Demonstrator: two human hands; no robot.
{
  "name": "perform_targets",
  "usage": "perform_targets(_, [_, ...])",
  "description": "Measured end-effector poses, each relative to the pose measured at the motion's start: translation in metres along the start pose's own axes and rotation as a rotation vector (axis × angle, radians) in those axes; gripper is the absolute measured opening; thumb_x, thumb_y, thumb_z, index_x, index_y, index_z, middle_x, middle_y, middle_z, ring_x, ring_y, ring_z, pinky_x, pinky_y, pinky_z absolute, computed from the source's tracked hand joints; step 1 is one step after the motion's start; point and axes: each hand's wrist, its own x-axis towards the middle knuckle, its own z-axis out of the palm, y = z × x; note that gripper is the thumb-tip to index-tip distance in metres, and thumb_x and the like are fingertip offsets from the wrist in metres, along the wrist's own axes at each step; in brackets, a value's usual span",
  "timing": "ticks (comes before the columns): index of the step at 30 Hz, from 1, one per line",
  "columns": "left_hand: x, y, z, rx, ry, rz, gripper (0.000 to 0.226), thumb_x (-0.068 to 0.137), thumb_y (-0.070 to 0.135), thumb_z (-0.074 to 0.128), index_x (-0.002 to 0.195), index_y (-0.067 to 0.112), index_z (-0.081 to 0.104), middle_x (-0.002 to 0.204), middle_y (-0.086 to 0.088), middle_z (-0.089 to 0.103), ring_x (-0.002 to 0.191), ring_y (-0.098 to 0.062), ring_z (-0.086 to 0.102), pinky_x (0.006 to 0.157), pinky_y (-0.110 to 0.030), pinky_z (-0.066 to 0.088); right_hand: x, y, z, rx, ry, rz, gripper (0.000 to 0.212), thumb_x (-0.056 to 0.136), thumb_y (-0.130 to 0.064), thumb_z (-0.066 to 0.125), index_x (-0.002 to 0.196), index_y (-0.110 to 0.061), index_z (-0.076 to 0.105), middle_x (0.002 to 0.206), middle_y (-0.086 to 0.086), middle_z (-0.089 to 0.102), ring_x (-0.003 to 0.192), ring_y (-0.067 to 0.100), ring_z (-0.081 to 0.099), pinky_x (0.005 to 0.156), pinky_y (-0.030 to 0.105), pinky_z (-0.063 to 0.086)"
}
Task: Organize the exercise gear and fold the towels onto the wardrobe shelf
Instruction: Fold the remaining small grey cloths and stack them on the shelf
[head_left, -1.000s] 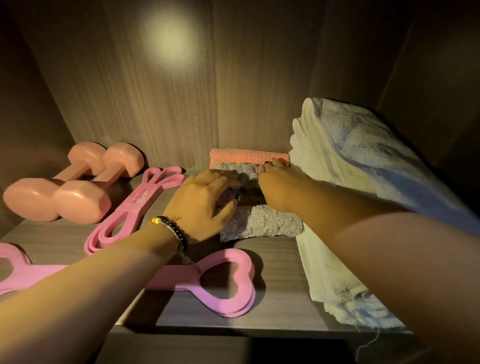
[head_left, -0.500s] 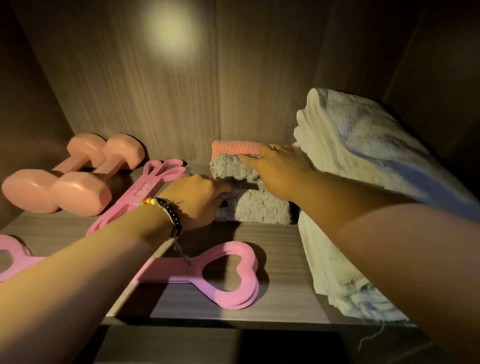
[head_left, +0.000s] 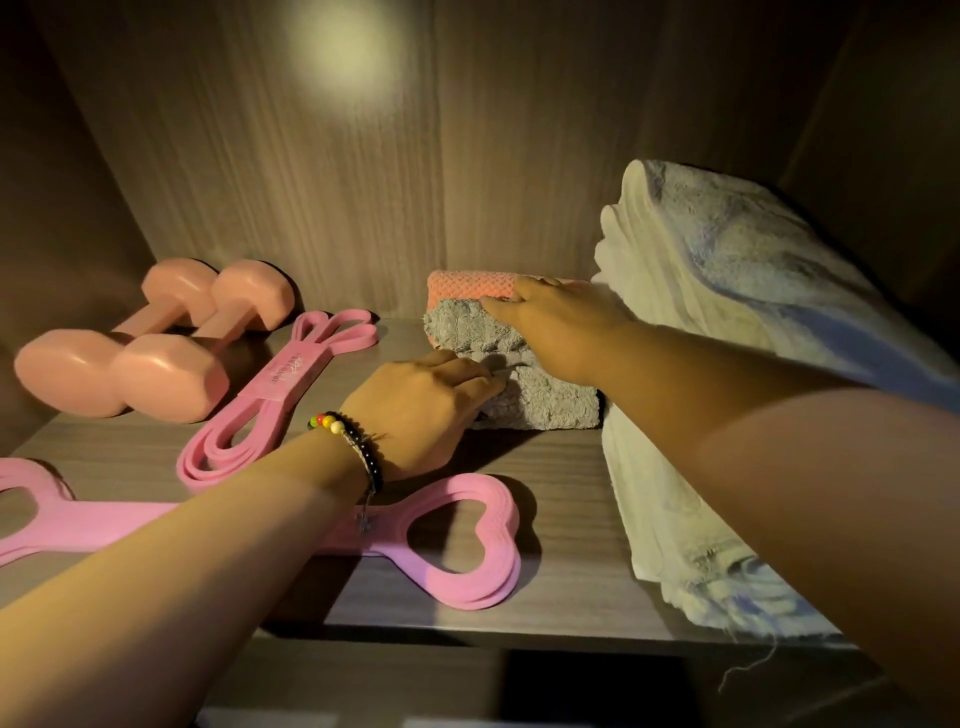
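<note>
With dumbbells (head_left: 124, 358) and bands (head_left: 270, 400) already laid out on the wardrobe shelf (head_left: 566, 499), the left hand (head_left: 415, 410) pinched the folded grey towel (head_left: 545, 400) while the right hand (head_left: 561, 327) lay flat, fingers spread, atop it, the tidying apparently nearly finished.

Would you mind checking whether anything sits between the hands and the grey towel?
Nothing visible does: the left hand grips the grey towel at its front, and the right hand rests on top.
</note>
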Motion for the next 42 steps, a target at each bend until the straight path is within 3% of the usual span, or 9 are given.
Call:
perform_targets(4, [0.001, 0.0, 0.004, 0.016, -0.008, -0.008, 0.042, 0.079, 0.005, 0.069, 0.121, 0.01, 0.066, 0.111, -0.007, 0.07, 0.092, -0.032, 0.066, 0.056, -0.04, 0.057, 0.003, 0.0, 0.004, 0.1, -0.072, 0.03, 0.073, 0.091, -0.006, 0.044, 0.153, -0.029, 0.014, 0.145, 0.003, 0.038, 0.126, 0.028, 0.044, 0.082, 0.037, 0.037])
perform_targets(7, [0.001, -0.003, 0.008, 0.044, -0.039, -0.054, 0.049, 0.085, 0.005, 0.061, 0.134, 0.013, 0.057, 0.129, -0.003, 0.062, 0.111, -0.029, 0.06, 0.069, -0.041, 0.057, 0.002, -0.001, 0.001, 0.203, -0.167, 0.031, 0.077, 0.09, -0.002, 0.042, 0.153, -0.026, 0.006, 0.152, 0.006, 0.03, 0.128, 0.031, 0.042, 0.096, 0.043, 0.043])
perform_targets(10, [-0.002, -0.002, 0.011, 0.068, -0.072, -0.114, 0.053, 0.092, 0.011, 0.053, 0.144, 0.018, 0.044, 0.145, 0.001, 0.049, 0.126, -0.025, 0.049, 0.084, -0.039, 0.052, -0.002, 0.001, -0.007, 0.183, -0.178, 0.027, 0.077, 0.091, -0.003, 0.044, 0.154, -0.022, 0.002, 0.152, 0.006, 0.032, 0.126, 0.031, 0.047, 0.095, 0.047, 0.047])
perform_targets(18, [-0.001, 0.023, -0.008, -0.1, -0.085, -0.274, 0.062, 0.096, 0.031, 0.049, 0.151, 0.013, 0.028, 0.151, -0.009, 0.039, 0.138, -0.025, 0.036, 0.108, -0.035, 0.036, -0.018, 0.014, -0.057, 0.081, -0.002, 0.007, 0.048, 0.088, -0.002, 0.048, 0.135, -0.003, 0.042, 0.129, 0.012, 0.055, 0.111, 0.031, 0.057, 0.088, 0.045, 0.052])
perform_targets(25, [-0.01, 0.044, -0.069, -0.117, -0.143, -0.376, 0.062, 0.1, 0.04, 0.038, 0.154, 0.023, 0.013, 0.161, 0.004, 0.015, 0.146, -0.013, 0.017, 0.114, -0.026, 0.02, -0.076, 0.018, -0.115, 0.12, 0.005, 0.111, 0.045, 0.092, -0.017, 0.051, 0.136, -0.007, 0.045, 0.136, 0.015, 0.049, 0.121, 0.034, 0.05, 0.098, 0.045, 0.044])
perform_targets(31, [-0.025, 0.072, -0.134, -0.029, -0.164, -0.406, 0.057, 0.098, 0.041, 0.041, 0.15, 0.02, 0.029, 0.153, 0.0, 0.036, 0.139, -0.018, 0.035, 0.112, -0.033, 0.028, -0.144, 0.008, -0.161, 0.137, -0.096, 0.265, 0.02, 0.095, -0.018, 0.049, 0.112, -0.01, 0.056, 0.117, 0.007, 0.06, 0.101, 0.024, 0.058, 0.08, 0.029, 0.047])
perform_targets(33, [-0.031, 0.082, -0.144, -0.034, -0.196, -0.416, 0.053, 0.097, 0.038, 0.044, 0.146, 0.02, 0.034, 0.146, -0.003, 0.046, 0.133, -0.02, 0.042, 0.11, -0.036, 0.035, -0.162, -0.002, -0.163, 0.126, -0.08, 0.227, 0.025, 0.092, -0.017, 0.053, 0.115, -0.009, 0.058, 0.106, 0.004, 0.062, 0.092, 0.02, 0.06, 0.074, 0.028, 0.052])
perform_targets(37, [-0.046, 0.093, -0.138, -0.049, -0.297, -0.478, 0.051, 0.095, 0.035, 0.049, 0.144, 0.023, 0.039, 0.143, -0.001, 0.048, 0.132, -0.02, 0.043, 0.108, -0.037, 0.037, -0.182, -0.03, -0.149, 0.107, -0.108, 0.112, 0.025, 0.09, -0.019, 0.056, 0.113, -0.012, 0.062, 0.116, 0.006, 0.057, 0.102, 0.023, 0.058, 0.082, 0.037, 0.054])
perform_targets(42, [-0.053, 0.083, -0.112, -0.189, -0.342, -0.594, 0.048, 0.095, 0.029, 0.048, 0.142, 0.021, 0.041, 0.142, -0.002, 0.05, 0.127, -0.02, 0.049, 0.105, -0.035, 0.041, -0.175, -0.062, -0.107, 0.195, -0.297, -0.022, 0.022, 0.089, -0.01, 0.055, 0.109, -0.007, 0.061, 0.098, 0.007, 0.051, 0.078, 0.02, 0.054, 0.061, 0.031, 0.046])
